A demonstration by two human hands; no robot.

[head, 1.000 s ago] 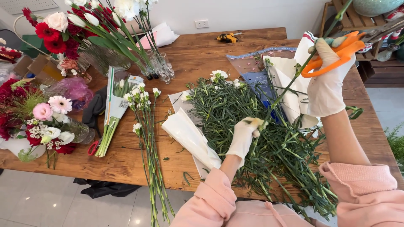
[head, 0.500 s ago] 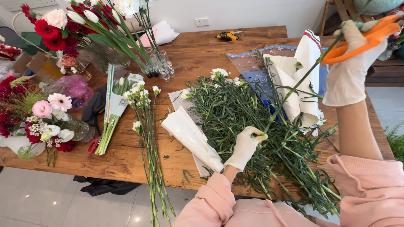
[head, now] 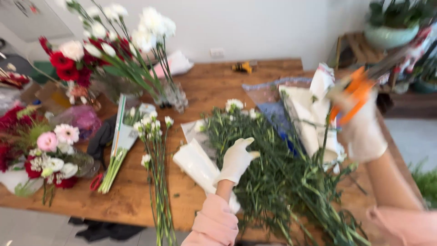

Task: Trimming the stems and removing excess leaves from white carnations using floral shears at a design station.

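Your wooden worktable [head: 255, 86] fills the view and carries everything below. At its centre-right lies the large heap of green stems [head: 277, 177] with small white blooms, spread from the table's middle towards the near edge. At the far left stands a glass vase of red and white flowers [head: 114, 50]. At the near left sits a mixed arrangement of pink, white and red flowers [head: 45, 155]. A loose bunch of white carnations [head: 154, 150] lies lengthwise between that arrangement and the heap, and a paper-sleeved bunch [head: 119, 141] lies just beside it. White wrapping paper [head: 195, 164] lies against the heap's left edge.

Your right hand [head: 362, 130], gloved in white, is raised above the table's right side. It is closed around the orange-handled scissors [head: 353, 93]; motion blur hides the exact finger positions. A single stem [head: 325, 132] rises from the heap to this hand.

Your left hand [head: 236, 159], also gloved, rests on the heap's left part, fingers loosely spread, gripping nothing.
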